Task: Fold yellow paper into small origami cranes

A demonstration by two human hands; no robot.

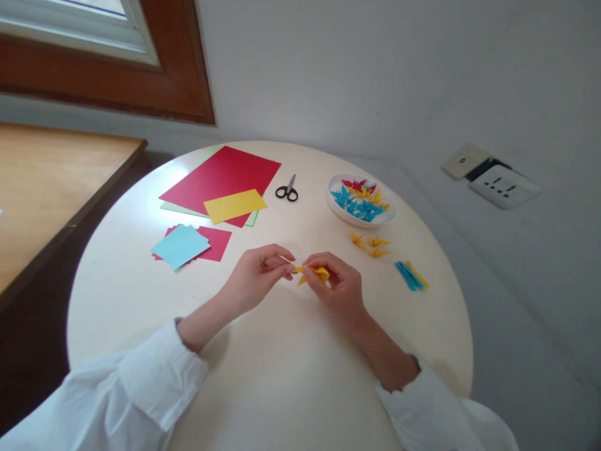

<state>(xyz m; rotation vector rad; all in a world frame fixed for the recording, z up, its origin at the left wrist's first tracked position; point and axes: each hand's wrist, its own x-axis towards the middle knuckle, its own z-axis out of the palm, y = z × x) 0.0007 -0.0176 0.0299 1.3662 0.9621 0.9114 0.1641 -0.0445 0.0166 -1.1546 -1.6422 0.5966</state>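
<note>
Between my two hands, above the middle of the white table, is a yellow origami crane [320, 274]. My left hand [260, 274] pinches its pointed left end between thumb and fingertips. My right hand [339, 285] is closed around its body, with the thumb on the near side; the fingers hide part of the folds. Just beyond my right hand lie three finished yellow paper cranes [375, 243]. Past those, a white round dish [339, 216] holds several red, yellow and blue paper cranes [359, 203].
Black-handled scissors [287, 189] lie at the table's far side. Left of them are large red sheets [220, 178] with a yellow strip [235, 205] on top. Light blue paper squares [181, 245] rest over red ones nearer me. Blue and yellow folded strips [411, 275] lie at the right.
</note>
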